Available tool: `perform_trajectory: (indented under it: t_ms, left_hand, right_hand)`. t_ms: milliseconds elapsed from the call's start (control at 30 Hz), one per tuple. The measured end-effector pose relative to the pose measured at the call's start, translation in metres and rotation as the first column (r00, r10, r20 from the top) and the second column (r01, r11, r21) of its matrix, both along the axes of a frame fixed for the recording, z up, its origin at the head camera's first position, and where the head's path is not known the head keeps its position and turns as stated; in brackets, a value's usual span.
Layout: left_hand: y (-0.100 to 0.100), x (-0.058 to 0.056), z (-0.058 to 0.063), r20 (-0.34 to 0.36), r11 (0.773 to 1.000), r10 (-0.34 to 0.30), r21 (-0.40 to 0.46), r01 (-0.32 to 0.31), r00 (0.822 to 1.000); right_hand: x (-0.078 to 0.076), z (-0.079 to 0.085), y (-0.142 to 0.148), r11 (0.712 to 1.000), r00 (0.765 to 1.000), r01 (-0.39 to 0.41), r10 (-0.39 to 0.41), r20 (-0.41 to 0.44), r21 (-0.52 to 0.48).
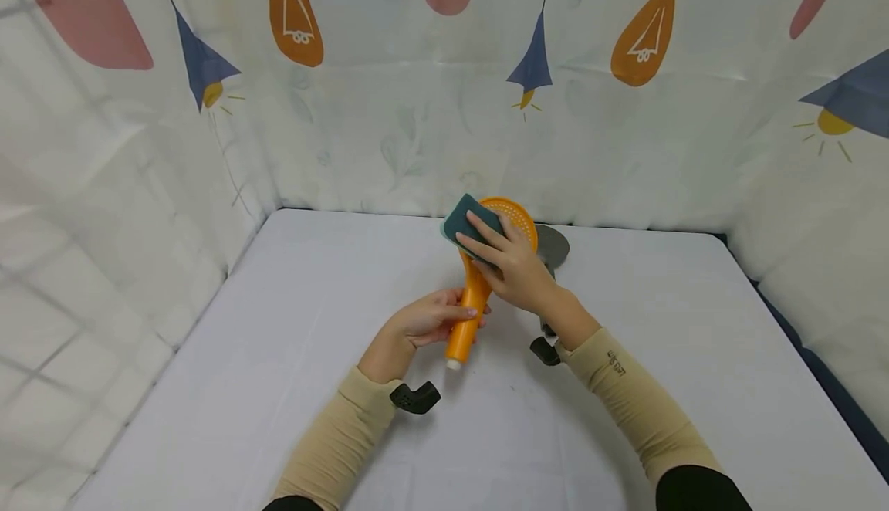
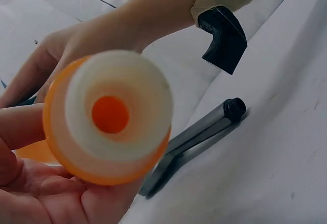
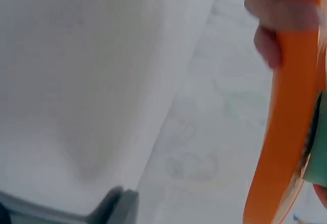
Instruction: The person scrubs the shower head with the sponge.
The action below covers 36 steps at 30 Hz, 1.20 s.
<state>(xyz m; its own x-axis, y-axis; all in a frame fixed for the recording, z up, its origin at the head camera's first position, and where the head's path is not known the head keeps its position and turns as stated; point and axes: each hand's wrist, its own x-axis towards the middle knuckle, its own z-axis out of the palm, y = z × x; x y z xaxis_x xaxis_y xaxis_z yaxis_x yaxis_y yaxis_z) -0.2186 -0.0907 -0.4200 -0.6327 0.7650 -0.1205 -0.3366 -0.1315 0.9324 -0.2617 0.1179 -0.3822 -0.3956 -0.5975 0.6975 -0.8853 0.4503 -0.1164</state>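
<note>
An orange handheld shower head (image 1: pixel 474 295) is held up over the table, its round perforated face tilted up at the far end. My left hand (image 1: pixel 434 319) grips its handle, the thumb lying across the front. The pale hollow connector (image 2: pixel 120 106) at the handle's end faces the left wrist camera. In my right hand (image 1: pixel 517 268) is a dark green sponge (image 1: pixel 467 221), fingers spread over its top, pressed against the shower head's face and covering part of it. From the right wrist the sponge (image 3: pixel 318 150) shows against the orange rim.
Behind my right hand a grey shower head (image 1: pixel 553 246) lies on the white-covered table (image 1: pixel 333 279); its black threaded end (image 2: pixel 235 109) shows in the left wrist view. A patterned white curtain (image 1: pixel 430 133) rises along the table's back edge. Both wrists carry black devices (image 1: pixel 415 397).
</note>
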Motion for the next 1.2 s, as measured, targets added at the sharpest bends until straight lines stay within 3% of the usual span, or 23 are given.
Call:
perform_trajectory:
  t_ms: [167,300,400,500,667,800,867,1033,1200]
  left_hand:
    - [-0.002,0.001,0.003,-0.003,1.0,0.01,-0.005,-0.01,1.0]
    - [-0.002,0.002,0.005,-0.006,1.0,0.024,-0.016,-0.024,1.0]
    - [-0.001,0.002,0.005,-0.007,0.999,0.025,-0.022,-0.025,1.0]
    - [0.0,0.003,0.003,-0.005,1.0,0.012,-0.02,-0.013,1.0]
    - [0.0,0.002,0.001,-0.02,1.0,-0.006,-0.011,0.006,1.0]
    - [-0.002,0.0,0.002,-0.028,1.0,0.0,-0.004,0.0,1.0]
    - [-0.003,-0.001,0.002,-0.029,1.0,0.004,-0.004,-0.004,1.0]
    - [-0.003,-0.001,0.004,-0.027,1.0,0.007,0.006,-0.007,1.0]
    - [-0.002,0.001,0.002,-0.014,1.0,0.012,0.007,-0.012,1.0]
  right_hand:
    - [-0.011,0.003,0.015,0.988,0.993,0.116,-0.114,0.024,-0.099]
    - [-0.017,0.003,0.028,0.943,0.967,0.253,-0.237,0.098,-0.217]
    - [-0.015,0.004,0.027,0.92,0.951,0.304,-0.277,0.135,-0.249]
    - [-0.01,0.004,0.017,0.938,0.961,0.27,-0.248,0.124,-0.217]
    - [0.006,0.006,-0.005,0.994,0.995,0.097,-0.097,0.005,-0.04]
    - [0.02,0.008,-0.013,0.993,0.998,0.033,-0.027,-0.052,0.112]
    - [0.022,0.008,-0.013,0.99,0.998,0.027,-0.019,-0.056,0.14]
    - [0.01,0.008,-0.002,0.997,0.997,0.064,-0.062,-0.056,0.04]
    - [-0.006,0.007,0.02,0.97,0.979,0.205,-0.203,0.029,-0.13]
